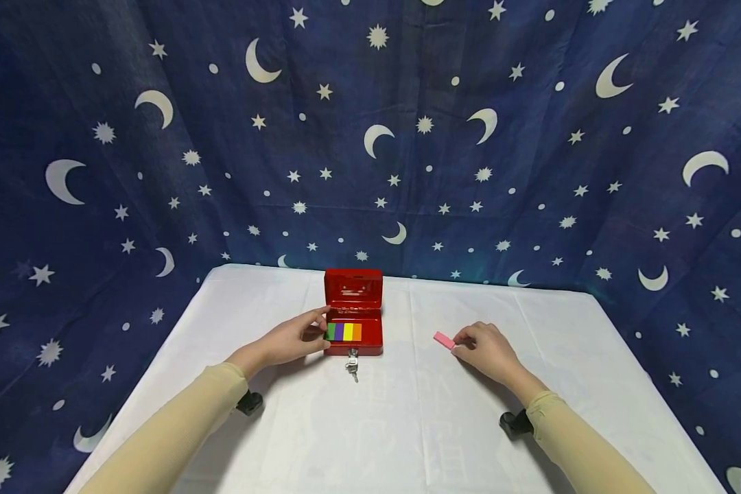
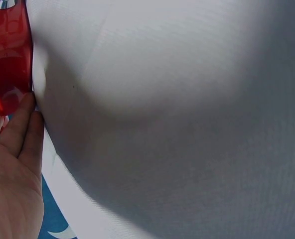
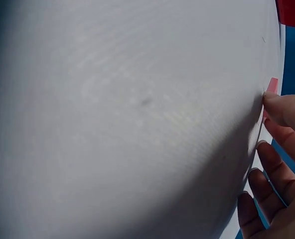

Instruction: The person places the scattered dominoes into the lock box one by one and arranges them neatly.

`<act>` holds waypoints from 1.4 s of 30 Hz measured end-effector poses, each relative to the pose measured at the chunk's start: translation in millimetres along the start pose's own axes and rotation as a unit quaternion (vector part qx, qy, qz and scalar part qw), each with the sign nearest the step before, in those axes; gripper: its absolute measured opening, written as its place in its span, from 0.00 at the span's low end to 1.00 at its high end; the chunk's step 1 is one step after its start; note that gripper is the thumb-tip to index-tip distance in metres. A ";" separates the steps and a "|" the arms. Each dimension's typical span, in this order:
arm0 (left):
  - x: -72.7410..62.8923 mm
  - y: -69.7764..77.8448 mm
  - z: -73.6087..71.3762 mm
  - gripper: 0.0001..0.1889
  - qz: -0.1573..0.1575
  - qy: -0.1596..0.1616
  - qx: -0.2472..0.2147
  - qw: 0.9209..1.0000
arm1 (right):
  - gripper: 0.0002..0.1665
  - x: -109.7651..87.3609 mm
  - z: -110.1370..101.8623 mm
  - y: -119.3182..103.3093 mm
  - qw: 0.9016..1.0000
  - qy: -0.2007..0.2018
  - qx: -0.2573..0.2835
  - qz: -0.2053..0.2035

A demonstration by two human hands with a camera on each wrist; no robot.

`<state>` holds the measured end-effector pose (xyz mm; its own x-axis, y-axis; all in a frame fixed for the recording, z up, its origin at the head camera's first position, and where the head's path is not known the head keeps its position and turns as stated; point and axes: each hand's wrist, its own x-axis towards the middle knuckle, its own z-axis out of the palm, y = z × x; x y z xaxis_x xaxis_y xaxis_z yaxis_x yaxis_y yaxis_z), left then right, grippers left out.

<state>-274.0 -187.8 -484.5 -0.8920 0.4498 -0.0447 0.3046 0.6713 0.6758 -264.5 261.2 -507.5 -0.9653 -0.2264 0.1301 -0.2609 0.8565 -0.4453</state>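
Observation:
A red metal cash box (image 1: 370,336) stands with its lid (image 1: 353,288) raised. Inside, green, purple, yellow and orange bars (image 1: 344,332) lie side by side toward the left. My left hand (image 1: 293,337) rests against the box's left end, thumb by the front corner and index finger by the back one. In the left wrist view, fairly straight fingers (image 2: 19,124) touch the red box wall (image 2: 10,64). Off to the right, my right hand (image 1: 486,348) pinches a small pink bar (image 1: 444,339) by its near end, between thumb and index finger. Its other fingers are loosely bent.
A bunch of keys (image 1: 353,367) hangs from the lock at the box's front. White cloth (image 1: 401,425) covers the table. Behind and at both sides hangs a dark blue curtain (image 1: 420,192) with moons and stars.

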 end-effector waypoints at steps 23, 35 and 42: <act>-12.5 -6.6 5.6 0.16 -0.009 -0.008 -0.019 1.000 | 0.27 6.5 13.3 -9.4 0.997 -0.071 0.039 0.016; -4.9 -0.5 2.7 0.15 0.001 -0.006 -0.034 0.999 | 0.25 13.0 6.7 -11.0 0.997 -0.064 0.043 -0.001; -0.7 0.1 1.6 0.15 -0.003 -0.002 -0.019 1.000 | 0.32 10.7 -0.1 -8.2 0.995 -0.079 0.065 0.003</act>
<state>-272.7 -187.2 -485.5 -0.8925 0.4479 -0.0522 0.2858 0.6515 0.7028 -272.7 251.8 -502.3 -0.9539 -0.3000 -0.0094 -0.2441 0.7937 -0.5572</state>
